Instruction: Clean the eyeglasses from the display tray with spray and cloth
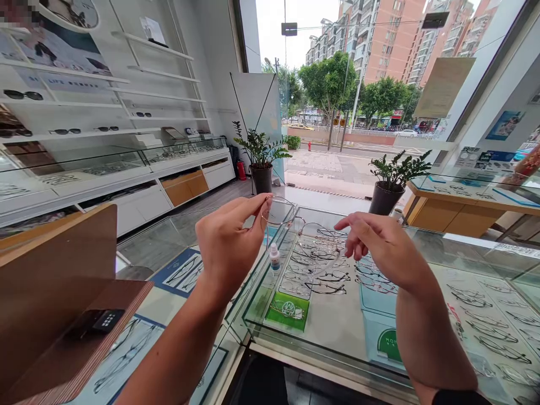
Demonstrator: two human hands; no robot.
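My left hand is closed, with thumb and index finger pinching a pair of thin-rimmed eyeglasses at one side. The glasses are held up above the glass display counter, their lenses toward the right. My right hand is raised to the right of the glasses, apart from the left hand. Its index finger reaches out and the other fingers bend loosely; I see nothing held in it. Below the hands, several eyeglass frames lie in rows. A small white bottle stands just below the held glasses.
Inside the counter are a green card and a light blue box. A brown wooden panel rises at the left. Potted plants flank the doorway. Shelves with sunglasses line the left wall.
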